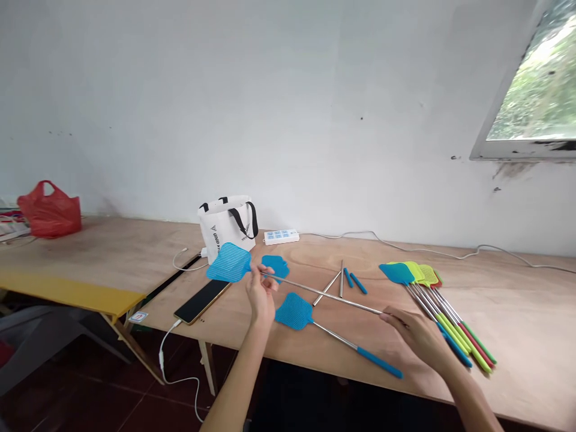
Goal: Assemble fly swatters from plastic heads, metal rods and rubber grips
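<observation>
A blue fly swatter (229,262) is held up over the table by both hands, its metal rod stretched across. My left hand (262,294) pinches the rod just beside the blue head. At the rod's other end, my right hand (416,336) is closed around it; any grip there is hidden. Beneath lies another blue fly swatter (294,312) with a blue handle. Behind my left hand rest blue swatter heads (278,264), partly covered. Metal tubes (327,288) and two blue handle grips (359,283) lie farther back. Several fly swatters (443,306) are piled beside my right hand.
A white bag (227,222) with black handles and a power strip (281,237) stand by the wall. Near the table's left edge lies a phone (202,302) with a cable. A red plastic bag (50,213) sits on the neighbouring table (117,246).
</observation>
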Available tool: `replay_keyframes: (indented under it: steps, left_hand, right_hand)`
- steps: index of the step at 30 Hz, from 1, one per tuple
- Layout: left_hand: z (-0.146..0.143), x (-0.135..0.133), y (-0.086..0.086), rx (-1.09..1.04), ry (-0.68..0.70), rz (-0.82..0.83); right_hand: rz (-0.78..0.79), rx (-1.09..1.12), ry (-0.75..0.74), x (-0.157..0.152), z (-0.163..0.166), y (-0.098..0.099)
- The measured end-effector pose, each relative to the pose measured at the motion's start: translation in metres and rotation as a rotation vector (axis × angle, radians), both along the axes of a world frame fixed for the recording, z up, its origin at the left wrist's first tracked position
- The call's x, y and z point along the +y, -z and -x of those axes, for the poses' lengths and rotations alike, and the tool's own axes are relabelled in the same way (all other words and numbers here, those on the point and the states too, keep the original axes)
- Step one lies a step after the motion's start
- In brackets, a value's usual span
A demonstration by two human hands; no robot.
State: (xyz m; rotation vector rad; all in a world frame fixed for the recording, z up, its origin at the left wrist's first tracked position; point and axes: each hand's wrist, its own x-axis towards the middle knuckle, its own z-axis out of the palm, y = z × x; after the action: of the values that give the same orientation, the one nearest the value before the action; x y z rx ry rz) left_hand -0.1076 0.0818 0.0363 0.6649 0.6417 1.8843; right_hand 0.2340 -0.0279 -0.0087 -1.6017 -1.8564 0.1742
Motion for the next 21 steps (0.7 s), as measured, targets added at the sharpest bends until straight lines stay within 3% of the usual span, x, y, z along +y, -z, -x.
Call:
replay_keyframes:
  steps: [4,10,13,18,21]
  left_hand:
    - [0.023,0.008,-0.005,-0.031,-0.021,-0.033]
    - [0.006,-0.004,-0.005,-0.017,0.041,-0.074]
    - [-0.005,-0.007,-0.001,-0.037,0.039,-0.058]
    - [-0.025,-0.012,0.003,0.051,-0.086,-0.062]
    - [-0.054,-0.029,0.013,0.196,-0.010,-0.027]
  right_hand:
    - [0.023,0.044,0.073,-0.006,-0.035,0.008]
    - [0.036,0.077,0.156,-0.010,-0.051,0.007]
    - [0.068,0.051,0.130,-0.009,-0.051,0.002]
    - [0.079,0.068,0.037,-0.007,-0.037,-0.001]
    - [0.076,0.085,-0.054,-0.002,-0.007,0.000]
